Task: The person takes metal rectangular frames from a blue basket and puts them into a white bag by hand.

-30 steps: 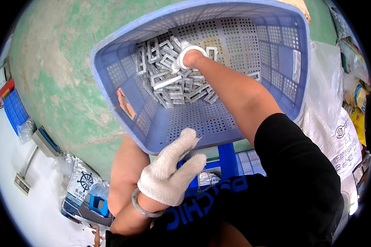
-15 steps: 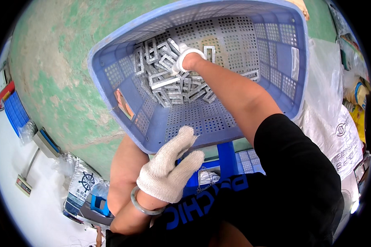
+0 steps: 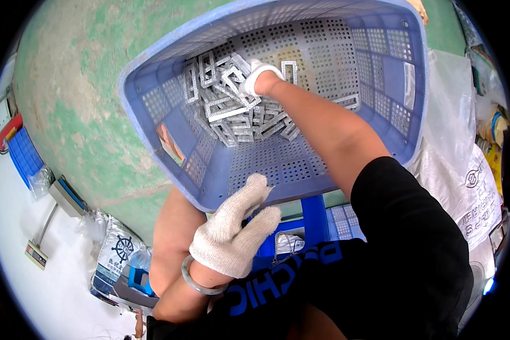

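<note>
A large blue plastic basket (image 3: 323, 62) with perforated walls stands in front of me. Silver rectangular metal frames (image 3: 226, 110) with a glittery surface lie heaped in its left half. My right hand (image 3: 258, 78), in a white glove, reaches down into the basket at the heap's right edge. Its fingers are partly hidden, but they appear closed on one bright rectangular metal frame (image 3: 231, 80). Nearer to me, outside the basket's front rim, my left hand (image 3: 232, 229) hovers in a cream knitted glove. Its thumb and fingers are apart, with nothing between them.
One loose frame (image 3: 289, 71) leans near the basket's back, and another (image 3: 347, 102) lies by the right wall. A blue stool (image 3: 313, 218) shows beneath the front rim. White sacks (image 3: 456, 192) stand at the right. A worn green floor (image 3: 90, 113) stretches to the left.
My right hand has shifted slightly up and right within the heap, and a bright metal frame now shows tilted beside its fingers. My left hand has stayed almost still.
</note>
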Demonstrator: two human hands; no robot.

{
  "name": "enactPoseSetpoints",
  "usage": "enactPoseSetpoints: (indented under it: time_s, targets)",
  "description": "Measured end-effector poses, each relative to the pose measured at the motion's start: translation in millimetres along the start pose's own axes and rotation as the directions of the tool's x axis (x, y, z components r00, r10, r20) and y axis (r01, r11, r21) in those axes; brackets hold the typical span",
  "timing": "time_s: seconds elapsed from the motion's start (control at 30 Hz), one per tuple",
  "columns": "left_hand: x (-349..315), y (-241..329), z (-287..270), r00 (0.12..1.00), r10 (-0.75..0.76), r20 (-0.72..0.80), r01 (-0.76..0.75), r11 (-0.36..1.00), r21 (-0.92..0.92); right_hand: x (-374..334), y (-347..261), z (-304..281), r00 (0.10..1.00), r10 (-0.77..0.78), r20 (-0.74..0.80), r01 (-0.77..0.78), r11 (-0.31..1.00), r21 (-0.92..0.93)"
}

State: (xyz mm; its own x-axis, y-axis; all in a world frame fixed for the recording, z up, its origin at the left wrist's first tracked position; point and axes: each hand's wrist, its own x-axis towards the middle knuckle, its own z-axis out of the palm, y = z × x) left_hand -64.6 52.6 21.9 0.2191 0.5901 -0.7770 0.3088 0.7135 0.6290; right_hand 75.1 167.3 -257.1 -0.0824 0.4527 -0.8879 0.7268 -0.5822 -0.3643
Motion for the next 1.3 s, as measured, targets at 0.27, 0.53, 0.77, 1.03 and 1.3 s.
enactPoseSetpoints:
  time_s: [0.27, 0.53, 0.77, 1.03, 1.3]
  targets:
    - [5, -6, -4, 1.0, -0.011, 0.001, 0.011, 1.0, 0.012, 17, 50, 14, 0.998, -0.065, 0.001, 0.058, 0.897, 0.437]
    - [10, -18, -4, 0.996, -0.069, -0.053, 0.057, 0.979, -0.197, -12, 77, 9, 0.969, -0.243, 0.034, 0.054, 0.347, 0.936]
    - [34, -31, -6, 0.953, -0.109, -0.282, 0.038, 0.969, -0.246, -83, 91, -1, 0.93, -0.362, 0.061, 0.012, 0.197, 0.98]
    - [21, -22, 17, 0.921, 0.379, 0.094, -0.271, 0.794, -0.545, -268, 44, -10, 0.806, -0.592, -0.017, 0.088, 0.092, 0.992]
    - [-72, 11, 57, 0.737, 0.574, 0.357, -0.005, 0.533, -0.846, -445, 17, -30, 0.819, -0.463, -0.339, 0.547, 0.448, 0.707]
